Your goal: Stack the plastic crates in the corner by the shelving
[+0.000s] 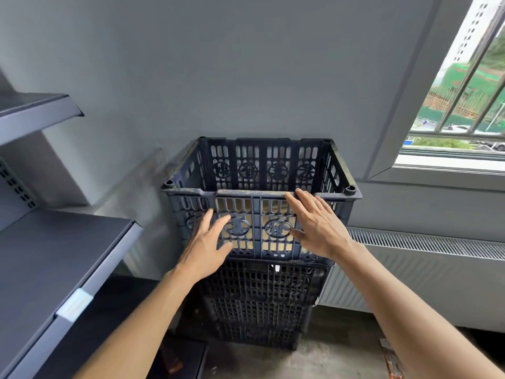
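A dark blue slotted plastic crate (pixel 257 192) sits upright on top of a stack of black grid-walled crates (pixel 259 302) against the grey wall, between the shelving and the radiator. My left hand (pixel 205 244) is spread flat in front of the top crate's near wall, low on its left side. My right hand (pixel 314 222) is spread too, its fingertips up at the crate's front rim. Both hands are empty with fingers apart; whether the palms touch the crate wall is unclear.
Grey metal shelving (pixel 60 255) juts out on the left, with a higher shelf (pixel 35 113) above it. A white radiator (pixel 426 269) runs along the wall on the right under a barred window (pixel 464 99). The floor (pixel 328 359) is bare concrete.
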Action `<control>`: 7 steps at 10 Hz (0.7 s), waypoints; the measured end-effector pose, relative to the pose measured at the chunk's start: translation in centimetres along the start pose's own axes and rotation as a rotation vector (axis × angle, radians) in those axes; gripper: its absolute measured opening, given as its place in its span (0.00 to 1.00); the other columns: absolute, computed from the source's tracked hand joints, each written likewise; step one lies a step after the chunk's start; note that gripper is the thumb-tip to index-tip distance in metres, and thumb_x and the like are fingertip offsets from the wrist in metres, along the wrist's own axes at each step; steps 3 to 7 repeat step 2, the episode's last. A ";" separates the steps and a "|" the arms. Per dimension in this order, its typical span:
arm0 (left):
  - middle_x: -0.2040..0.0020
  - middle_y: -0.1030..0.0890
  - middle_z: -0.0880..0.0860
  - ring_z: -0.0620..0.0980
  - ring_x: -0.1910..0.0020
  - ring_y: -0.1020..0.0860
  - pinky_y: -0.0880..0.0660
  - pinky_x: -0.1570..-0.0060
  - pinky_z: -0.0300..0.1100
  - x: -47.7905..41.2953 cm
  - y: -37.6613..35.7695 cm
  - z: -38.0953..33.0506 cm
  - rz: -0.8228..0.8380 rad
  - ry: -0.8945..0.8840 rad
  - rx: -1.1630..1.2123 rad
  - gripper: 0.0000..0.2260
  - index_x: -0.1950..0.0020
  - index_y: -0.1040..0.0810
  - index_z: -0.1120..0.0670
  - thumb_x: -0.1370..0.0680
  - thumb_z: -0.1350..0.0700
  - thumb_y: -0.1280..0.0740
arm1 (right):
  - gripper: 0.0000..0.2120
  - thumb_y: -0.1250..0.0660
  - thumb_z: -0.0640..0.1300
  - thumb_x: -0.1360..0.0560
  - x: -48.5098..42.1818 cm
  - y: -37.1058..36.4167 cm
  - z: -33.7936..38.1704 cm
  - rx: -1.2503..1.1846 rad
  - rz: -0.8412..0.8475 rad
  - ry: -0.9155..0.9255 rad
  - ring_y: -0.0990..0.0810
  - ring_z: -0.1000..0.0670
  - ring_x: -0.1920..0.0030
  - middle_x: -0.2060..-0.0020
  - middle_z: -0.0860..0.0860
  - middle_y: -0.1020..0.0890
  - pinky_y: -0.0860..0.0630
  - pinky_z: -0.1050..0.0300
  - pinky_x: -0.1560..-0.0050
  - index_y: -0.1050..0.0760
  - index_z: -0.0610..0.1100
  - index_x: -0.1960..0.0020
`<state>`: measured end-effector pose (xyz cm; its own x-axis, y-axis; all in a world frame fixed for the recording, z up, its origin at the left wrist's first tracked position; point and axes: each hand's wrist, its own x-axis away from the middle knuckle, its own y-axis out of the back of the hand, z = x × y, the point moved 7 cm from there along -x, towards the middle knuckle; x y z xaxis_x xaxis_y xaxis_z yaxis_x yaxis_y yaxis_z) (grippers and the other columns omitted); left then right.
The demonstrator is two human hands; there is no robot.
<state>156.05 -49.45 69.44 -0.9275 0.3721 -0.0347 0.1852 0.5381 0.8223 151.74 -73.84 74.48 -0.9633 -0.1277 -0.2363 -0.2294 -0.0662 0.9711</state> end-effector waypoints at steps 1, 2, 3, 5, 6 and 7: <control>0.20 0.44 0.50 0.50 0.22 0.46 0.43 0.26 0.50 2.0 -0.4 -0.9 -0.034 -0.010 -0.005 0.23 0.23 0.37 0.45 0.18 0.48 0.38 | 0.38 0.35 0.52 0.23 1.4 0.4 0.2 -0.023 0.014 -0.007 0.53 0.45 0.21 0.20 0.45 0.51 0.54 0.49 0.23 0.51 0.50 0.20; 0.28 0.28 0.48 0.47 0.28 0.34 0.38 0.32 0.41 3.4 -0.5 -2.8 -0.125 -0.062 0.025 0.16 0.29 0.27 0.49 0.17 0.50 0.41 | 0.28 0.36 0.50 0.22 3.3 0.9 1.0 -0.039 0.010 0.025 0.45 0.44 0.23 0.22 0.45 0.42 0.49 0.46 0.24 0.38 0.50 0.24; 0.28 0.28 0.48 0.47 0.28 0.34 0.38 0.32 0.41 3.4 -0.5 -2.8 -0.125 -0.062 0.025 0.16 0.29 0.27 0.49 0.17 0.50 0.41 | 0.28 0.36 0.50 0.22 3.3 0.9 1.0 -0.039 0.010 0.025 0.45 0.44 0.23 0.22 0.45 0.42 0.49 0.46 0.24 0.38 0.50 0.24; 0.28 0.28 0.48 0.47 0.28 0.34 0.38 0.32 0.41 3.4 -0.5 -2.8 -0.125 -0.062 0.025 0.16 0.29 0.27 0.49 0.17 0.50 0.41 | 0.28 0.36 0.50 0.22 3.3 0.9 1.0 -0.039 0.010 0.025 0.45 0.44 0.23 0.22 0.45 0.42 0.49 0.46 0.24 0.38 0.50 0.24; 0.28 0.28 0.48 0.47 0.28 0.34 0.38 0.32 0.41 3.4 -0.5 -2.8 -0.125 -0.062 0.025 0.16 0.29 0.27 0.49 0.17 0.50 0.41 | 0.28 0.36 0.50 0.22 3.3 0.9 1.0 -0.039 0.010 0.025 0.45 0.44 0.23 0.22 0.45 0.42 0.49 0.46 0.24 0.38 0.50 0.24; 0.28 0.28 0.48 0.47 0.28 0.34 0.38 0.32 0.41 3.4 -0.5 -2.8 -0.125 -0.062 0.025 0.16 0.29 0.27 0.49 0.17 0.50 0.41 | 0.28 0.36 0.50 0.22 3.3 0.9 1.0 -0.039 0.010 0.025 0.45 0.44 0.23 0.22 0.45 0.42 0.49 0.46 0.24 0.38 0.50 0.24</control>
